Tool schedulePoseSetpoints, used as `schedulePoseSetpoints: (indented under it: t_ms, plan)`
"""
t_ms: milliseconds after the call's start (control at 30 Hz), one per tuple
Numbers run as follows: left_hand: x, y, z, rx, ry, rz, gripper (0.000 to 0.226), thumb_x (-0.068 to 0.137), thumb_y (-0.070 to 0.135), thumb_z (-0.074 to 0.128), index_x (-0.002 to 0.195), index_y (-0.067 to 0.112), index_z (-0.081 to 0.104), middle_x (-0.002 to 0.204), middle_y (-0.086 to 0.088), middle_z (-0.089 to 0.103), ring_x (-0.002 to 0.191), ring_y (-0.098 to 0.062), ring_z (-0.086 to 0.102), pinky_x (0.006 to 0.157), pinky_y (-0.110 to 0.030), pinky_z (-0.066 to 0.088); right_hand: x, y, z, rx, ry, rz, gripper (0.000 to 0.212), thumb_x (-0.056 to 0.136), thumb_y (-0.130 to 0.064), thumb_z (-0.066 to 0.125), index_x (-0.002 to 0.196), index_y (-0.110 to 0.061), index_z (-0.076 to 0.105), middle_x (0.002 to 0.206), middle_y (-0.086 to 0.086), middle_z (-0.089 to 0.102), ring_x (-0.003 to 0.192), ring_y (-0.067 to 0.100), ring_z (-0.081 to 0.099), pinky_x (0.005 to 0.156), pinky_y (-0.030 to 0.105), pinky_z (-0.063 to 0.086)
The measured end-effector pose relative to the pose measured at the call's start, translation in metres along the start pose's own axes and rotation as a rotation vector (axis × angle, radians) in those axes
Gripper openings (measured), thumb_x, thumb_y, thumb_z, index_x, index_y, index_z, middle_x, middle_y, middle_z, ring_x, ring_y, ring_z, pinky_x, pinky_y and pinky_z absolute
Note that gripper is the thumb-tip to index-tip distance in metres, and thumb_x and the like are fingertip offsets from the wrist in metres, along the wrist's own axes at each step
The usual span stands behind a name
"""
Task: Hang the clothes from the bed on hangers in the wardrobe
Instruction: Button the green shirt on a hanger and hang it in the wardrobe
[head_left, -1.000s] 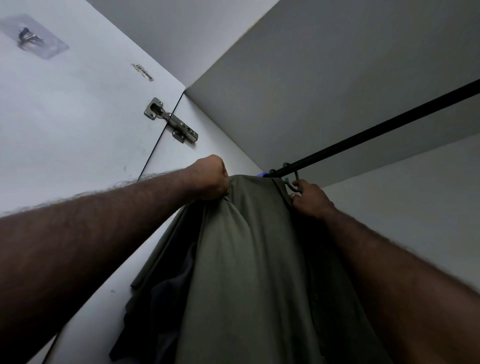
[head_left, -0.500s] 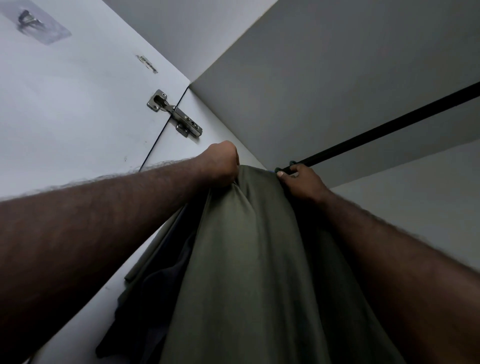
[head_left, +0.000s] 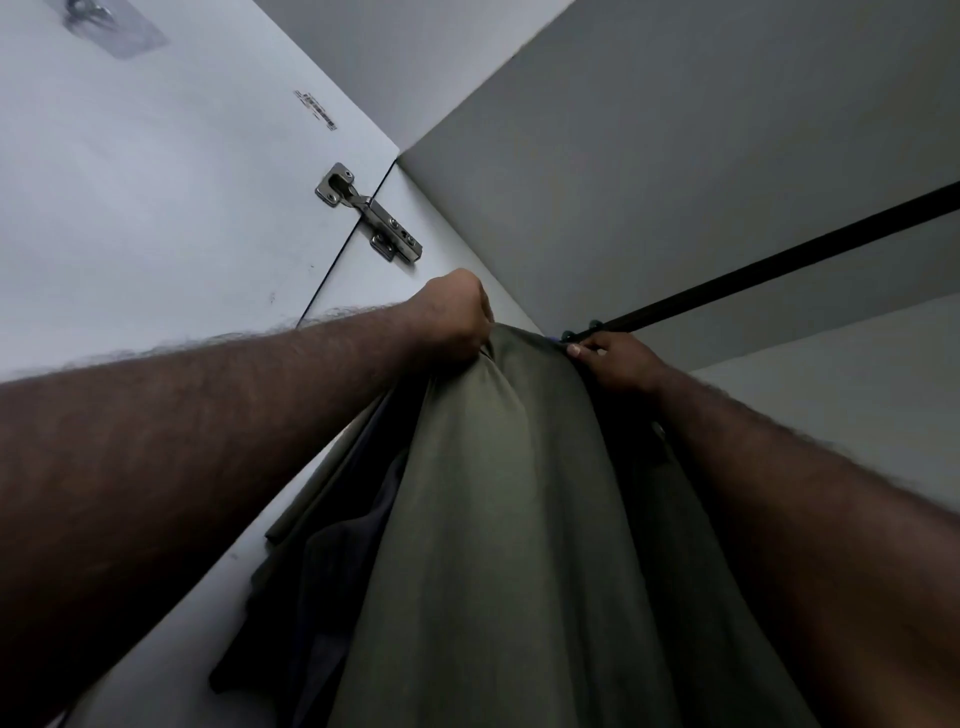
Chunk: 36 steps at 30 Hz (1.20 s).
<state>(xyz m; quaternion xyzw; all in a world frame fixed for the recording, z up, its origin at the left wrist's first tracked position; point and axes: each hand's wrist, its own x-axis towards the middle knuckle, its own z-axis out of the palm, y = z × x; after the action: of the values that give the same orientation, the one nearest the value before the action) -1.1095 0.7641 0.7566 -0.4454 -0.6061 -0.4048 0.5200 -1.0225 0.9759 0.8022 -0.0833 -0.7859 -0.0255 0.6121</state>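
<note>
Left grip (head_left: 457, 317) is fisted on the top of the olive-green cloth garment (head_left: 519, 519) — right grip (head_left: 618, 358) pinches its right edge, just beneath the black metal wardrobe rail (head_left: 779, 265).

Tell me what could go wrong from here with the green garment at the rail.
Only a bit of hook shows over the rail by the right hand; if it isn't seated, letting go may drop the green garment.
The left hand bunches the cloth's top, so it might slide off its hanger.
The dark garment beside it could get crushed.
</note>
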Motion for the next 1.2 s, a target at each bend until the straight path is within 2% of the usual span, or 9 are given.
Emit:
schedulePoseSetpoints:
  t_ms: [100, 200, 333, 467, 633, 800, 900, 1067, 1200]
  plan:
    - [-0.001, -0.001, 0.002, 0.051, -0.013, -0.042, 0.023, 0.095, 0.021, 0.056, 0.103, 0.000, 0.061, 0.104, -0.015, 0.065, 0.096, -0.028, 0.060, 0.078, -0.030, 0.045, -0.001, 0.006, 0.001, -0.021, 0.050, 0.004, 0.027, 0.100, -0.025, 0.053, 0.120, -0.014, 0.068, 0.125, 0.012, 0.065, 0.117, 0.028, 0.057, 0.089, 0.024, 0.038]
    - [-0.015, 0.005, -0.004, 0.020, -0.109, -0.070, 0.039, 0.086, 0.043, 0.068, 0.095, 0.007, 0.058, 0.089, -0.008, 0.061, 0.084, -0.023, 0.060, 0.066, -0.028, 0.043, 0.002, 0.011, 0.003, -0.073, 0.126, 0.032, 0.024, 0.097, -0.027, 0.053, 0.114, -0.024, 0.071, 0.122, 0.013, 0.066, 0.112, 0.032, 0.060, 0.098, 0.036, 0.046]
    - [-0.041, 0.011, -0.010, 0.017, -0.262, -0.180, 0.031, 0.082, 0.026, 0.071, 0.099, 0.001, 0.062, 0.076, -0.011, 0.061, 0.060, -0.025, 0.058, 0.054, -0.029, 0.049, 0.000, 0.006, 0.008, -0.093, 0.149, 0.115, 0.030, 0.093, -0.030, 0.052, 0.119, -0.028, 0.067, 0.126, 0.014, 0.063, 0.114, 0.036, 0.058, 0.102, 0.044, 0.045]
    - [-0.068, 0.003, -0.019, -0.252, -0.295, -0.345, 0.013, 0.093, 0.012, 0.060, 0.084, 0.007, 0.052, 0.065, -0.010, 0.050, 0.046, -0.016, 0.049, 0.044, -0.026, 0.050, -0.024, -0.010, 0.019, -0.162, 0.179, 0.156, 0.036, 0.095, -0.026, 0.046, 0.130, -0.022, 0.055, 0.132, 0.015, 0.055, 0.122, 0.037, 0.049, 0.102, 0.048, 0.035]
    - [-0.105, -0.009, -0.016, -0.610, -0.273, -0.443, 0.024, 0.097, 0.020, 0.058, 0.076, 0.014, 0.049, 0.053, 0.001, 0.044, 0.033, -0.005, 0.041, 0.037, -0.014, 0.038, -0.079, -0.047, 0.024, -0.122, 0.286, -0.213, 0.043, 0.094, -0.030, 0.055, 0.133, -0.015, 0.052, 0.135, 0.013, 0.051, 0.125, 0.033, 0.045, 0.101, 0.048, 0.039]
    - [-0.135, -0.014, -0.002, -0.572, -0.145, -0.411, 0.027, 0.085, 0.032, 0.073, 0.092, 0.015, 0.053, 0.070, 0.000, 0.055, 0.055, -0.011, 0.051, 0.051, -0.025, 0.047, -0.128, -0.071, 0.029, -0.091, 0.134, -0.456, 0.033, 0.094, -0.031, 0.055, 0.124, -0.019, 0.060, 0.127, 0.003, 0.059, 0.118, 0.026, 0.051, 0.094, 0.041, 0.042]
    - [-0.147, -0.012, -0.002, -0.409, 0.020, -0.269, 0.019, 0.083, 0.035, 0.073, 0.090, 0.021, 0.062, 0.069, 0.002, 0.060, 0.064, -0.016, 0.058, 0.062, -0.034, 0.053, -0.143, -0.075, 0.029, 0.049, 0.113, -0.400, 0.035, 0.093, -0.038, 0.047, 0.115, -0.020, 0.065, 0.114, 0.002, 0.064, 0.108, 0.024, 0.056, 0.090, 0.038, 0.045]
    - [-0.158, 0.005, -0.014, -0.336, -0.198, -0.387, 0.027, 0.088, 0.033, 0.069, 0.072, 0.012, 0.064, 0.059, 0.002, 0.059, 0.049, -0.007, 0.053, 0.052, -0.021, 0.044, -0.156, -0.081, 0.019, 0.498, -0.012, -0.106, 0.033, 0.096, -0.046, 0.055, 0.096, -0.017, 0.072, 0.088, -0.004, 0.070, 0.082, 0.012, 0.065, 0.068, 0.026, 0.048]
    - [-0.160, 0.016, -0.027, -0.273, -0.009, -0.335, 0.030, 0.089, 0.032, 0.066, 0.064, 0.016, 0.059, 0.062, 0.001, 0.059, 0.059, -0.013, 0.054, 0.061, -0.028, 0.046, -0.165, -0.082, 0.019, 0.464, -0.044, -0.103, 0.035, 0.093, -0.052, 0.056, 0.097, -0.021, 0.071, 0.088, -0.006, 0.068, 0.081, 0.008, 0.063, 0.060, 0.020, 0.042]
